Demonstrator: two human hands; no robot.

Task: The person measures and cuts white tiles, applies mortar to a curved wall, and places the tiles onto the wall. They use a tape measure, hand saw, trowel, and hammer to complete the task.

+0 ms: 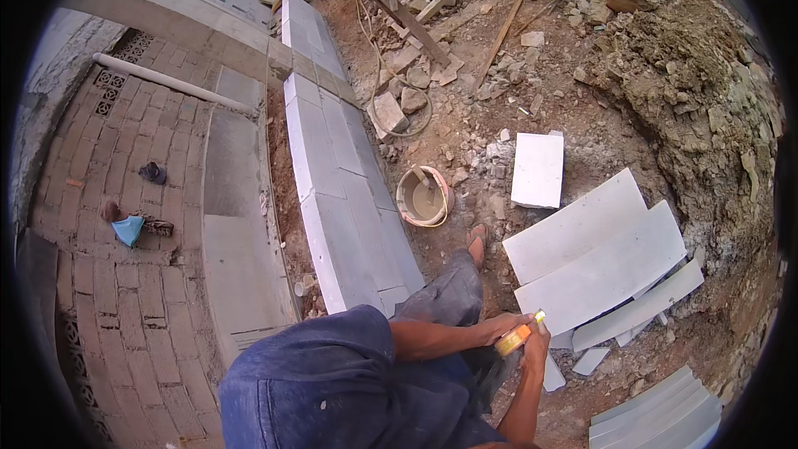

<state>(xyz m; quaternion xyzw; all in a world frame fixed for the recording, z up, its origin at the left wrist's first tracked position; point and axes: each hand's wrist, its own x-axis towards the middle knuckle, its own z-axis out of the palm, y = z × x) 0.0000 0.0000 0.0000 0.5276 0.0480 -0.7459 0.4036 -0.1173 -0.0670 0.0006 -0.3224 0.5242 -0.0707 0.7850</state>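
Right of lower centre, the left hand [500, 327] and right hand [536, 342] close their fingers around a yellow-orange tape measure [512, 340], likely light, hard-cased, best gripped by its case; beyond, right, lie pale slabs [598, 258]; mid-frame, a bucket [402, 199].

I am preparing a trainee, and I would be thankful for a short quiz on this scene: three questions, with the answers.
1. True or false: in the picture, the bucket stands between the block wall and the single white block.
2. What looks like a tape measure is: A) in the bucket; B) held by the left hand and right hand; C) on the block wall?
3. Fill in: the wide pale slabs lie to the ____ of the bucket.

Key: 1 true; 2 B; 3 right.
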